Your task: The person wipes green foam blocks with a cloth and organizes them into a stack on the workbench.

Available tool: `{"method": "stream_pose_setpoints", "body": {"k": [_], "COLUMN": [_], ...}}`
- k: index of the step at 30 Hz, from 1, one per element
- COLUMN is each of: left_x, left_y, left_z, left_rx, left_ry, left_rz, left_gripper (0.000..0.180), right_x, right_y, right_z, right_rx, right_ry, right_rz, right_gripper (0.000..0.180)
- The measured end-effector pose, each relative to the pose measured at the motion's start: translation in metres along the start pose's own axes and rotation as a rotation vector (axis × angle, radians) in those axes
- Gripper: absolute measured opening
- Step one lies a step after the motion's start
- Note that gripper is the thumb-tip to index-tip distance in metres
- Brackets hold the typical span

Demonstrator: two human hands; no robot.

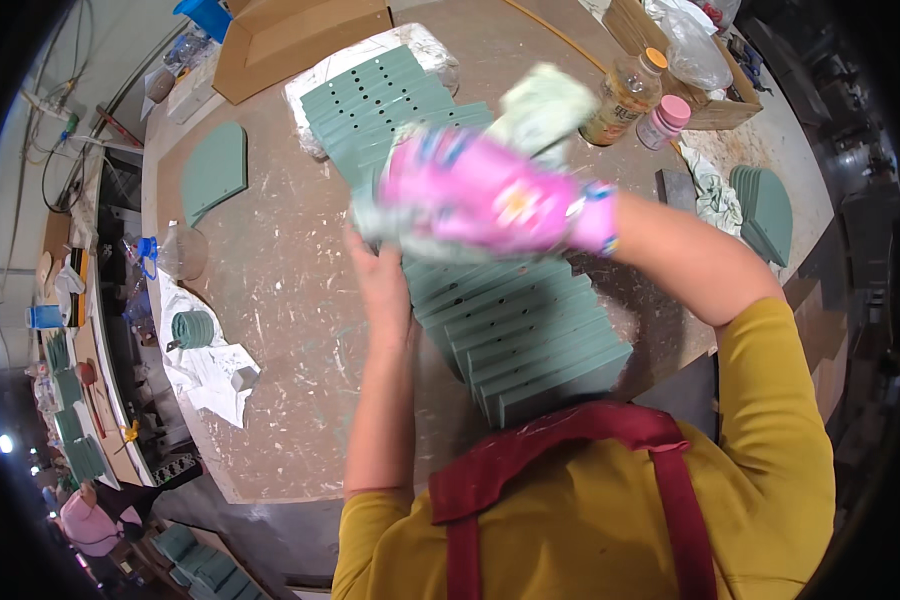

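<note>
Green flat panels with rows of small holes lie overlapped in a long fanned stack [540, 335] toward my body. More drilled green panels [380, 90] rest at the far side on a white wrapped bundle [435, 68]. My right hand [495, 195], in a pink flowered glove, is over the middle of the panels and smeared by motion; its fingers cannot be made out. Bare, my left hand [378, 275] is at the left edge of the panels, its fingertips hidden behind the glove and a panel. A pale crumpled cloth [545, 105] lies just beyond the glove.
A rounded green panel [216, 170] lies at the left of the brown table [290, 400]. At right stand an orange-capped bottle [625, 100], a pink-capped jar [663, 122] and more green panels [762, 215]. A cardboard box [300, 45] is at the back; green coiled tape [193, 328] lies left.
</note>
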State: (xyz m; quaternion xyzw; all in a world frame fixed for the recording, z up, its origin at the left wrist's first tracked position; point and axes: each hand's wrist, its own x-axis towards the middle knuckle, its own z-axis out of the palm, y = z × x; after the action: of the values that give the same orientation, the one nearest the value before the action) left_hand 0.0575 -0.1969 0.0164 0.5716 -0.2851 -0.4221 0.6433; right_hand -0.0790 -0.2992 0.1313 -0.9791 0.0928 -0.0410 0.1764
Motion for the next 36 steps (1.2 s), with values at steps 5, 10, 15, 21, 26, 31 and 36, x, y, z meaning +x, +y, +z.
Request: {"method": "stream_pose_setpoints", "body": {"k": [5, 10, 15, 21, 26, 31, 36], "left_x": [-0.001, -0.003, 0.004, 0.017, 0.019, 0.020, 0.028], "left_y": [0.003, 0.002, -0.002, -0.004, -0.012, -0.014, -0.025], "left_z": [0.001, 0.008, 0.008, 0.013, 0.016, 0.009, 0.010], "left_rx": [-0.149, -0.192, -0.184, -0.032, 0.085, 0.008, 0.151], "left_ry": [-0.018, 0.028, -0.003, 0.072, 0.164, 0.071, 0.068], "left_rz": [-0.021, -0.036, -0.001, -0.012, 0.051, 0.045, 0.113], "left_gripper": [0.055, 0.052, 0.049, 0.048, 0.052, 0.062, 0.071], "right_x": [-0.044, -0.110, -0.037, -0.048, -0.073, -0.054, -0.014], "right_y": [0.042, 0.091, 0.063, 0.070, 0.074, 0.057, 0.030], "right_z": [0.034, 0.013, -0.001, 0.046, 0.051, 0.037, 0.019], "right_rx": [-0.005, 0.339, 0.158, 0.005, 0.303, 0.236, -0.082], "right_ry": [0.352, 0.310, 0.536, 0.535, 0.495, 0.483, 0.205], "right_rz": [-0.150, 0.492, 0.262, 0.031, 0.481, 0.408, 0.109], "right_gripper": [0.039, 0.027, 0.034, 0.035, 0.037, 0.032, 0.037]}}
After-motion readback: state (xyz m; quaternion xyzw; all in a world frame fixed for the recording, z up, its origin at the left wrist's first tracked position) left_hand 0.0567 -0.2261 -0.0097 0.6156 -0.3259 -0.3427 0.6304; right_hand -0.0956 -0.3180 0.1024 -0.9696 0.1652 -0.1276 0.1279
